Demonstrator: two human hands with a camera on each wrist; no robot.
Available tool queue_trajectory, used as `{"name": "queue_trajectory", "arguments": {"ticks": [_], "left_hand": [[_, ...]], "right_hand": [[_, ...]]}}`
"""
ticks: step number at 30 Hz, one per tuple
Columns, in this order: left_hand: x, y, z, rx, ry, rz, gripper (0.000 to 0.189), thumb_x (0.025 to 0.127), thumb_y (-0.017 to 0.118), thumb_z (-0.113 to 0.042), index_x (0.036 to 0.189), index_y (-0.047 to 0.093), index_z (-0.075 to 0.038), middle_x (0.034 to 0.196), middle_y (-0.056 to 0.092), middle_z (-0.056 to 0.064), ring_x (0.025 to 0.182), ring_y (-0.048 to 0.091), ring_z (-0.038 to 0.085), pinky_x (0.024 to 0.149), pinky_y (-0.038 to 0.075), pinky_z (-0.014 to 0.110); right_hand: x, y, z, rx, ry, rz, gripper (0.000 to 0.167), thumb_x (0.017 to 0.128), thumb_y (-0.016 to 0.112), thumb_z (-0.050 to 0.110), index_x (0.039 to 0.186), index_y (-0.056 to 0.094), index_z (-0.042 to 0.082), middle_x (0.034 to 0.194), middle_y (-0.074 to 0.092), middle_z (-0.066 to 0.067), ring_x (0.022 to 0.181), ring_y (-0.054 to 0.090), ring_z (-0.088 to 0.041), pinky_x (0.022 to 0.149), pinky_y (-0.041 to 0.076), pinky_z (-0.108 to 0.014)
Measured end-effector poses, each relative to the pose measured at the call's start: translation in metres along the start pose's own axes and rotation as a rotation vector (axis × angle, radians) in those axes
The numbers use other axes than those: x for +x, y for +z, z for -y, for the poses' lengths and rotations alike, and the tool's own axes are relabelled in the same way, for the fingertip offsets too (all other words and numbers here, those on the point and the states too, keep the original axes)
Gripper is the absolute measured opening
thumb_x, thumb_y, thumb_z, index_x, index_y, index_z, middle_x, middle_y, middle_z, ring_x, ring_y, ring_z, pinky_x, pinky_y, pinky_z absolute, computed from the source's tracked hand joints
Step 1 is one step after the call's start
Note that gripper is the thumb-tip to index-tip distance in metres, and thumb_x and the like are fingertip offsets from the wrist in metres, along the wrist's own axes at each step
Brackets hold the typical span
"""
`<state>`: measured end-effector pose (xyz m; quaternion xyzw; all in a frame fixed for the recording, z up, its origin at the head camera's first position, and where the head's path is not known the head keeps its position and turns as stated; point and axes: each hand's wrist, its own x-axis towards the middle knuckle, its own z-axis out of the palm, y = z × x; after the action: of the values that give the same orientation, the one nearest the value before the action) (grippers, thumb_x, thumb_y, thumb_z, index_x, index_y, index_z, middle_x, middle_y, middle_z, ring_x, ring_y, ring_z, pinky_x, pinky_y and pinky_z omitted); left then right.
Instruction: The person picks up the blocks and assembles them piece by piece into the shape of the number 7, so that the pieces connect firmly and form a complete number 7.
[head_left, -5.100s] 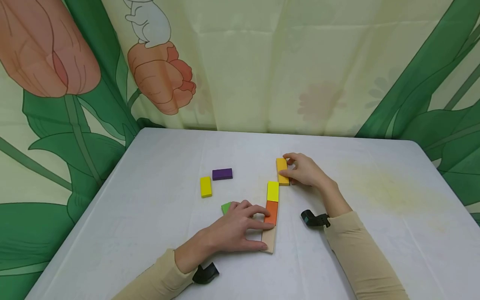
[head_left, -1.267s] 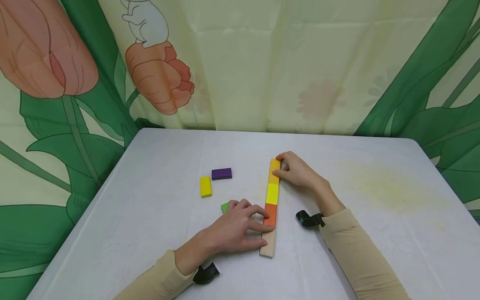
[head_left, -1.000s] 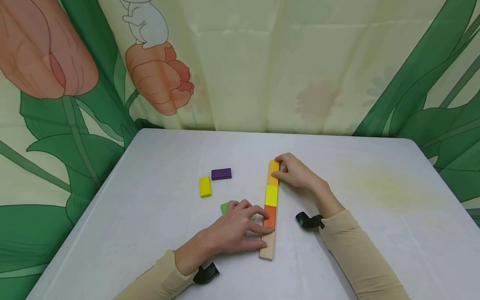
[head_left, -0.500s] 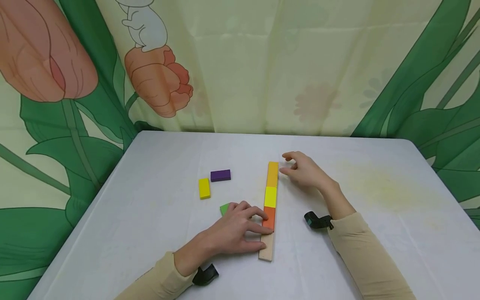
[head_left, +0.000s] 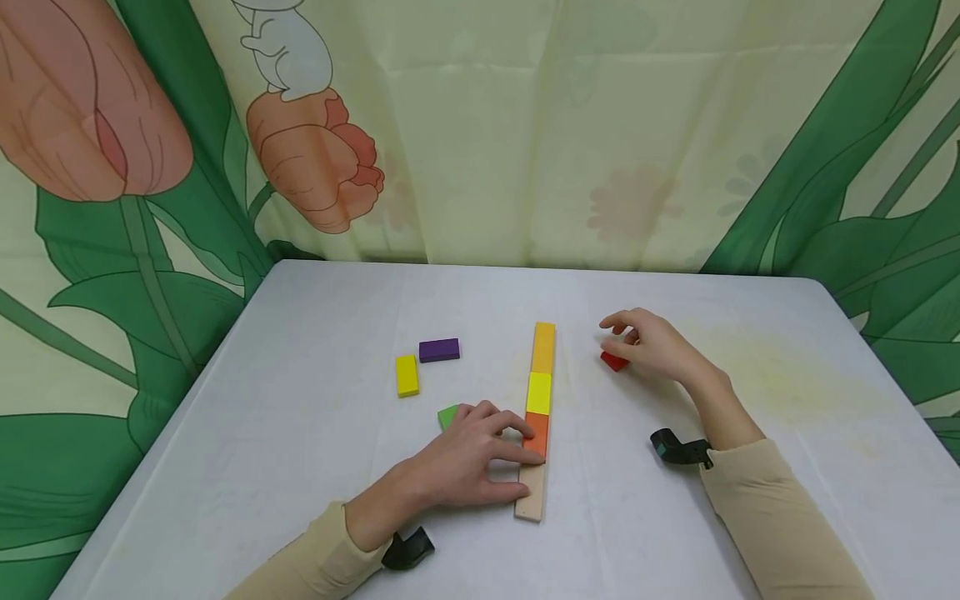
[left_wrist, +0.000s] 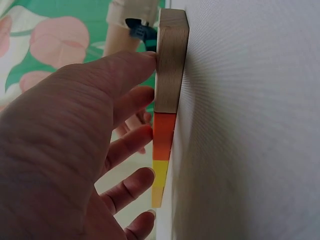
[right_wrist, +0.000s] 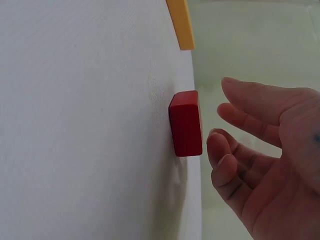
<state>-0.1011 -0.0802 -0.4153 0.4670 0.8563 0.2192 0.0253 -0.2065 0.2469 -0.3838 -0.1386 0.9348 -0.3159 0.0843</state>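
Four-colour blocks lie end to end in a row: a plain wooden block (head_left: 531,498) nearest, then an orange block (head_left: 536,429), a bright yellow block (head_left: 538,393) and an amber block (head_left: 543,347) farthest. My left hand (head_left: 465,462) rests its thumb and fingertips along the left side of the wooden and orange blocks, fingers spread. To the right of the row, my right hand (head_left: 660,346) hovers over a red block (head_left: 613,362), partly covering it. In the right wrist view, a gap shows between the loosely bent fingers and the red block (right_wrist: 186,125).
Left of the row lie a purple block (head_left: 439,350) and a small yellow block (head_left: 407,376). A green block (head_left: 447,416) is mostly hidden behind my left hand. A white cloth covers the table (head_left: 315,333), with a printed curtain (head_left: 480,133) behind its far edge.
My right hand brought the amber block into line at the row's far end, let go, and moved right to the red block. My left hand has stayed by the near blocks.
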Motion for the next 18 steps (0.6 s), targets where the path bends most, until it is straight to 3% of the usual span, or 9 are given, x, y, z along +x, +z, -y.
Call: {"name": "queue_trajectory", "arguments": {"ticks": [8,18], "left_hand": [[0.000,0.000,0.000,-0.011,-0.010,0.007,0.034,0.091,0.073,-0.040,0.125,0.073,-0.036,0.129,0.059,-0.010,0.112,0.045,0.012,0.085,0.034,0.034],[0.000,-0.006,-0.001,-0.093,-0.073,0.058,0.041,0.093,0.072,-0.040,0.133,0.068,-0.034,0.134,0.058,-0.011,0.117,0.045,0.013,0.090,0.037,0.033]], "right_hand": [[-0.012,-0.001,-0.007,-0.017,0.023,0.009,0.037,0.091,0.076,0.017,0.120,0.065,-0.003,0.105,0.061,-0.013,0.082,0.057,-0.023,0.074,0.049,-0.037],[-0.016,0.003,-0.008,-0.013,0.043,-0.017,0.031,0.092,0.074,0.015,0.116,0.065,-0.001,0.097,0.064,-0.008,0.090,0.057,-0.025,0.079,0.049,-0.039]]}}
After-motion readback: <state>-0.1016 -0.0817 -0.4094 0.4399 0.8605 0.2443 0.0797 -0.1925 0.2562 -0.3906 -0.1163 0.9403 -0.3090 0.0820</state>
